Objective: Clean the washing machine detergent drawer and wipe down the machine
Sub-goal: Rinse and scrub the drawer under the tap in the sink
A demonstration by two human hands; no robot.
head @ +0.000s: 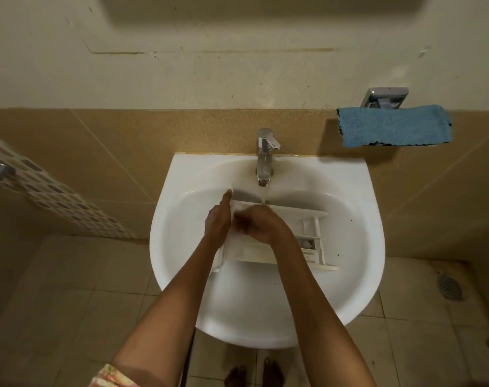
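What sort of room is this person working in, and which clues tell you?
Probably a bathroom: a white basin fixed to a tiled wall, a tap running onto the drawer held over it, and a floor drain.

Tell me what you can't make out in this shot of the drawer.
Head view:
- Left compartments of the detergent drawer: covered by the left hand and right hand.
- Right hand's fingers: motion-blurred, grip unclear.
- The small white bits in its right-end compartment: too small to identify.
- The washing machine: outside the frame.
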